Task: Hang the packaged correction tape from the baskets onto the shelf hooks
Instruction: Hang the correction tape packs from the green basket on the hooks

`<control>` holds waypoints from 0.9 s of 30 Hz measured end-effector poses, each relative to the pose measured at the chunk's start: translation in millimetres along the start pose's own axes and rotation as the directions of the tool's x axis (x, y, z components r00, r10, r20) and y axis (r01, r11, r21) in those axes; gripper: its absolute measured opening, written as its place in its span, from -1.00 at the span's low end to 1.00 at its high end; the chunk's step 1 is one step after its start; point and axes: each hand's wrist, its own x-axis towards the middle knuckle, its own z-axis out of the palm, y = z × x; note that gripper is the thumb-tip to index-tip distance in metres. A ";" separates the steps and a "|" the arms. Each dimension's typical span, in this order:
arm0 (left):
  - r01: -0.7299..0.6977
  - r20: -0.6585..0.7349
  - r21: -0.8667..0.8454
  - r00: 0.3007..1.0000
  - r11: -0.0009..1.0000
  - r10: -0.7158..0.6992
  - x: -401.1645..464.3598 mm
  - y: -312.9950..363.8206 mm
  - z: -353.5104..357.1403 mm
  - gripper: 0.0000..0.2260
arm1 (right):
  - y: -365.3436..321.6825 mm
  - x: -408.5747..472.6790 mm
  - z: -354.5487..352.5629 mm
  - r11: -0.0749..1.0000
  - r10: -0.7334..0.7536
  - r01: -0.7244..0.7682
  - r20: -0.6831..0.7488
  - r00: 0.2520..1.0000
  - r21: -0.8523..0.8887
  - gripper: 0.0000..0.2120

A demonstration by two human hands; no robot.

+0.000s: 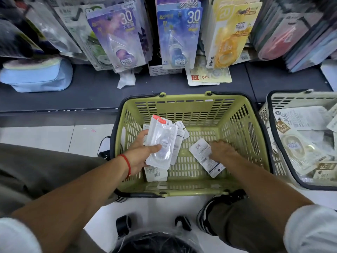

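In the green basket (191, 106) on the floor, below the shelf hooks — gathering step. Left hand (140, 154) grips a small stack of packets (162, 141), thumb across the top one. Right hand (221, 151) reaches down, fingers curled at the edge of a lone packet (206, 157) lying face down; whether it is pinched yet, cannot tell. Best to line the hang holes up before rising — likely saves fumbling at the hooks. More packets wait in the white basket (273, 99) alongside.

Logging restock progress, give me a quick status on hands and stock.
Left hand holds several packs. Right hand grasping one pack in green basket. Nothing blocking.
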 end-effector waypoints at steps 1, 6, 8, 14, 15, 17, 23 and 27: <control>0.004 0.011 0.000 1.000 1.000 -0.004 0.2 1.2 -0.9 -0.50 | 5.0 -1.3 7.7 1.000 -0.006 0.004 0.076 0.997 0.028 -0.34; 0.022 0.041 -0.008 0.999 1.000 -0.021 0.8 5.5 0.8 -0.56 | 3.1 -7.7 -3.9 0.871 -0.195 0.120 0.110 0.975 0.477 -0.30; 0.007 0.044 -0.045 0.999 0.999 -0.005 1.6 8.7 2.5 -0.57 | 0.9 -15.5 -29.2 0.701 -0.216 0.118 0.051 0.975 0.703 -0.40; -0.093 0.028 -0.080 0.995 0.992 0.095 -1.5 23.2 7.6 -0.62 | -7.0 -50.2 -117.9 0.692 -0.221 0.125 0.044 0.974 0.711 -0.80; -0.115 0.029 -0.095 0.993 0.989 0.119 -2.8 26.3 7.5 -0.61 | -8.2 -61.0 -133.0 0.704 -0.249 0.151 0.042 0.968 0.694 -0.74; -0.159 0.032 -0.126 0.986 0.979 0.164 -6.8 33.2 6.9 -0.60 | -10.4 -86.8 -162.7 0.762 -0.313 0.255 -0.006 0.950 0.596 -0.73; -0.230 0.114 -0.291 0.955 0.929 0.272 -33.5 64.8 11.1 -0.65 | -14.5 -148.0 -217.5 0.563 -0.318 0.452 -0.323 0.891 0.692 -0.69; -0.272 0.222 -0.469 0.885 0.841 0.410 -66.2 104.0 23.0 -0.61 | -31.1 -167.1 -245.2 0.488 -0.218 0.559 -0.527 0.822 0.670 -0.70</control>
